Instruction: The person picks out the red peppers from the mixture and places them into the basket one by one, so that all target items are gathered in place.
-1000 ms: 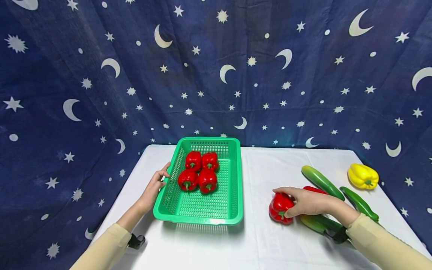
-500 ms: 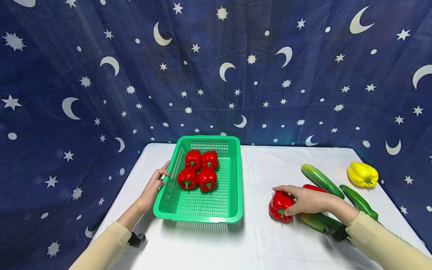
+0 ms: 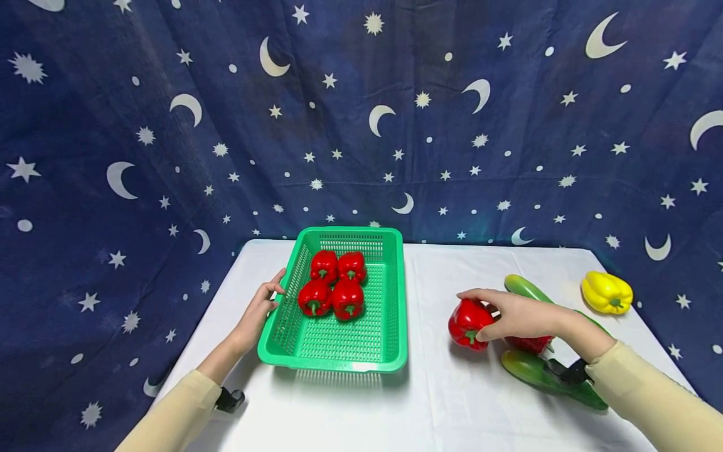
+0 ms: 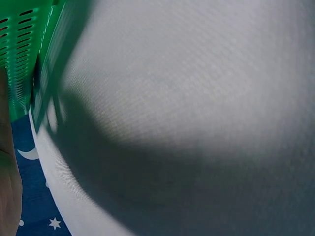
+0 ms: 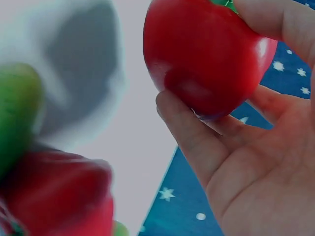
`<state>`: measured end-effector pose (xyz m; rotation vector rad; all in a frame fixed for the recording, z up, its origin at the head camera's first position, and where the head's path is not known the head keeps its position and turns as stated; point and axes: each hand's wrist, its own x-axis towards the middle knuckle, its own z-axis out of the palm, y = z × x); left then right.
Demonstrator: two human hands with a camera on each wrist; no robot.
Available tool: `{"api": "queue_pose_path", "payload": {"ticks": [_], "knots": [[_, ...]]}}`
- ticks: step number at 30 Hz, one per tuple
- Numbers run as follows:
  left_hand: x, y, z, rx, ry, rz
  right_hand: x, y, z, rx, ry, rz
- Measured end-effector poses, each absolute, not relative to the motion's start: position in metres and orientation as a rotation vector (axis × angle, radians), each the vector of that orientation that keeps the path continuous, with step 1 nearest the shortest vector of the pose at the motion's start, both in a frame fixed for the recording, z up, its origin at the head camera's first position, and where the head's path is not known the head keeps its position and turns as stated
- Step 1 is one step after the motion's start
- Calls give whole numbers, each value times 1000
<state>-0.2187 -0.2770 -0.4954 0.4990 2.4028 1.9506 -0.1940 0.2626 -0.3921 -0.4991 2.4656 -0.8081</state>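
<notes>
My right hand (image 3: 519, 316) grips a glossy red bell pepper (image 3: 469, 323), thumb by its green stem and fingers around the far side. In the right wrist view, the pepper (image 5: 206, 54) hangs over the white table with its shadow apart from it. My left hand (image 3: 257, 314) rests against the left side of a green plastic basket (image 3: 395, 314), fingertips at the rim. Several red bell peppers (image 3: 347, 300) sit grouped inside the basket's left half. In the left wrist view only part of the palm and the basket's slotted wall (image 4: 19, 44) show.
Beneath my right wrist lies another red pepper (image 3: 531, 344), partly hidden. Around it are a green cucumber (image 3: 525, 287) behind and another cucumber (image 3: 550, 378) in front. A yellow bell pepper (image 3: 607, 292) stands at the right. A dark starry curtain (image 3: 361, 125) hangs behind the table.
My right hand has raised the red bell pepper off the table, uncovering more of the red pepper and front cucumber behind it. The left hand and basket stay in place.
</notes>
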Motion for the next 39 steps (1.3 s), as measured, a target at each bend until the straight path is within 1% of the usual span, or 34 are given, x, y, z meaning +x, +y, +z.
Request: {"api": "queue_pose_path", "payload": {"ticks": [8,17,29,39], "knots": [[-219,-275,-492,490,2401,1954,-206,257,-361,-536,2456,-909],[-220,-277,-490,479,2412,1940,-221,233,-342,-603,2392,-1022],[-220,-277,-494,481,2419,1938,-240,184,-325,-754,2310,-1066],[-218,-276,-495,508,2405,1957,-255,142,-318,-868,2254,-1019]]}}
